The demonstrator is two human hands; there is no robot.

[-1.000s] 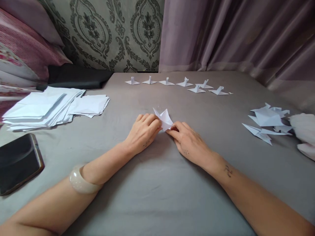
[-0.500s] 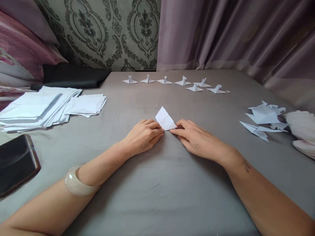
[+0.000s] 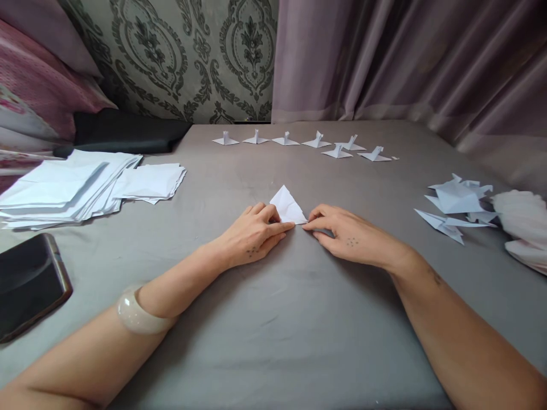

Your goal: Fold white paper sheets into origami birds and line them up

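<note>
A small folded sheet of white paper (image 3: 287, 204) lies on the grey cloth in the middle, its point facing away from me. My left hand (image 3: 260, 230) holds down its near left side, with the index finger stretched along the near edge. At the right corner, my right hand (image 3: 337, 230) pinches the paper between thumb and fingertips. The underside of the paper and the left thumb's exact contact are hidden.
Several folded paper birds (image 3: 286, 139) stand in rows at the back. More folded paper pieces (image 3: 459, 196) lie at right beside a bunched pale cloth (image 3: 521, 219). Paper stacks (image 3: 55, 182), a smaller stack (image 3: 149, 182) and a phone (image 3: 32, 287) lie at left.
My left index finger has slid rightward along the paper's near edge. My right hand has shifted slightly right, staying at the right corner. The paper's outline is now closer to a triangle.
</note>
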